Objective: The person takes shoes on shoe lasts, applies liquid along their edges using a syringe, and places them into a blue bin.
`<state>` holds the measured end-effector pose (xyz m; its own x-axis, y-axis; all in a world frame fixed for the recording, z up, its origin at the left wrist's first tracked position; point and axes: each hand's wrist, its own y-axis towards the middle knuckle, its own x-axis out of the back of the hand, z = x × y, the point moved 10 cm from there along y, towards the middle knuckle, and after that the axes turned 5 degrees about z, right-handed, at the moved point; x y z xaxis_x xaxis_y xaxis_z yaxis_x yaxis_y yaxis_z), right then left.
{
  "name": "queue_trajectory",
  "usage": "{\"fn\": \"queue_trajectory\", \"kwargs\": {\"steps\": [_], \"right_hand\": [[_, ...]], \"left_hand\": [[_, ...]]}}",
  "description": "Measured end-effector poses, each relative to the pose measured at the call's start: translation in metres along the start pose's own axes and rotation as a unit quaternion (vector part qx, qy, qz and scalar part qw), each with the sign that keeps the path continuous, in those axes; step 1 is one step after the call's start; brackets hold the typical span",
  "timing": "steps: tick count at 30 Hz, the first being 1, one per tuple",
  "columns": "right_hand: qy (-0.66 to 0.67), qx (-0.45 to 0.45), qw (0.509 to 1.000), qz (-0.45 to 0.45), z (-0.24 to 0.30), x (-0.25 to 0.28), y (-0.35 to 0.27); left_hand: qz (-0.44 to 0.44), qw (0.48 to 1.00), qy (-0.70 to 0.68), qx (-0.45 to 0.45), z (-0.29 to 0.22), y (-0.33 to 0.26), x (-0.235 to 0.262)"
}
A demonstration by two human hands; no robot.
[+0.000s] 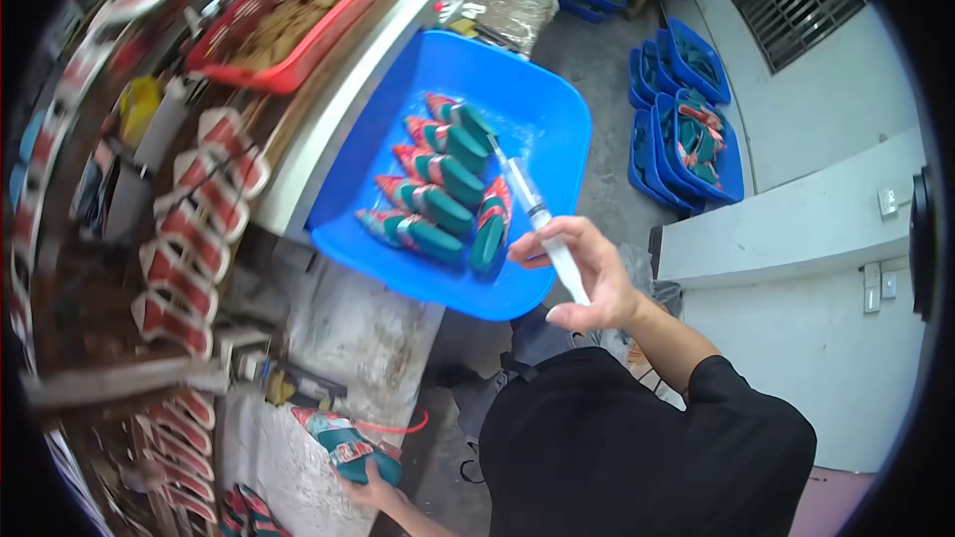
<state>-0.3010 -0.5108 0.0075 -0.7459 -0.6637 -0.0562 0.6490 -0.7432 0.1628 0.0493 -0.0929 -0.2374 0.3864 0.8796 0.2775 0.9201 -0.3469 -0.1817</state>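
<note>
My right hand grips a syringe with a clear barrel and white plunger. The syringe's thin tip points at the green shapes in a wide blue tub. Inside it, several green shoe lasts with red patterned uppers on them lie in a slanting row, and one more last lies apart on the near right side. Down at the lower left, my left hand is closed around another green shoe last with a red patterned upper, above the worktable.
A red basket of brown pieces stands at the upper left. Red pieces with pale edges line a rack on the left. Blue tubs with green lasts are stacked by the right wall. A dark patterned pair lies at the bottom left.
</note>
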Motion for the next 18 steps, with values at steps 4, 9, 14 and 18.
{"fn": "queue_trajectory", "kwargs": {"steps": [4, 9, 14, 18], "right_hand": [[0.019, 0.021, 0.996, -0.088, -0.007, 0.133, -0.010], [0.086, 0.007, 0.990, -0.114, -0.030, 0.257, 0.009], [0.066, -0.016, 0.990, -0.123, -0.039, 0.328, 0.011], [0.073, -0.054, 0.989, -0.120, -0.058, 0.360, 0.010]], "left_hand": [[0.130, 0.987, -0.089, -0.041, -0.126, -0.044, -0.142], [0.277, 0.954, -0.111, -0.030, -0.231, -0.095, -0.402], [0.394, 0.915, -0.063, -0.067, -0.252, -0.113, -0.585], [0.417, 0.908, -0.031, -0.041, -0.222, -0.123, -0.654]]}}
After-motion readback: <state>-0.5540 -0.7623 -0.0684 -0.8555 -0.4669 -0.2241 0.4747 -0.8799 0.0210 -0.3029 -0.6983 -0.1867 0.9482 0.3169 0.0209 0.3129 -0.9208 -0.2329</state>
